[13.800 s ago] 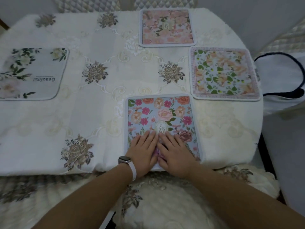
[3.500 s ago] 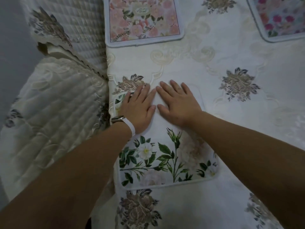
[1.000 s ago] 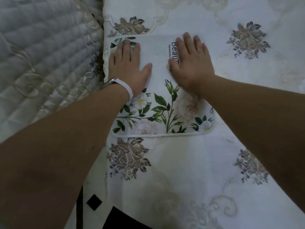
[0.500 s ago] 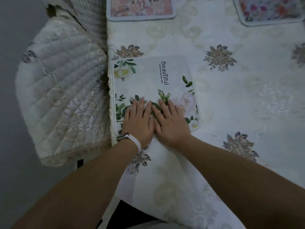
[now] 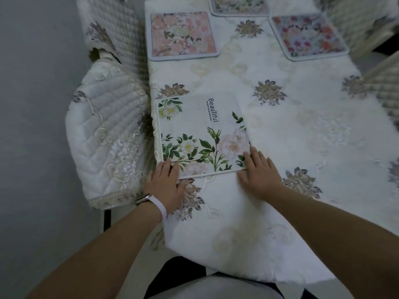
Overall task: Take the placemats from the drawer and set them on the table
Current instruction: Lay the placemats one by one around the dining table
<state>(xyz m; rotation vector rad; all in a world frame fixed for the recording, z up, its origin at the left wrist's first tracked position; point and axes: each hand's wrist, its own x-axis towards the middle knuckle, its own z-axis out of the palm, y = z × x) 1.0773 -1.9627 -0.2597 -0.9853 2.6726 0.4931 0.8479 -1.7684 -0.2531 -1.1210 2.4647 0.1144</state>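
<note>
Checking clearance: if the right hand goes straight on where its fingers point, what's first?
The white mat. The right hand points across it from its near right corner, and its fingertips seem to touch it already.

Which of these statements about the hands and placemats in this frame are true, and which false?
1. The left hand and right hand touch the white placemat's near corners. True.
2. The white placemat overlaps the pink placemat. False: tablecloth shows between them.
3. The right wrist wears a wristband. False: the wristband is on the left wrist.
4. A quilted chair stands beside the white placemat's edge. True.
</note>
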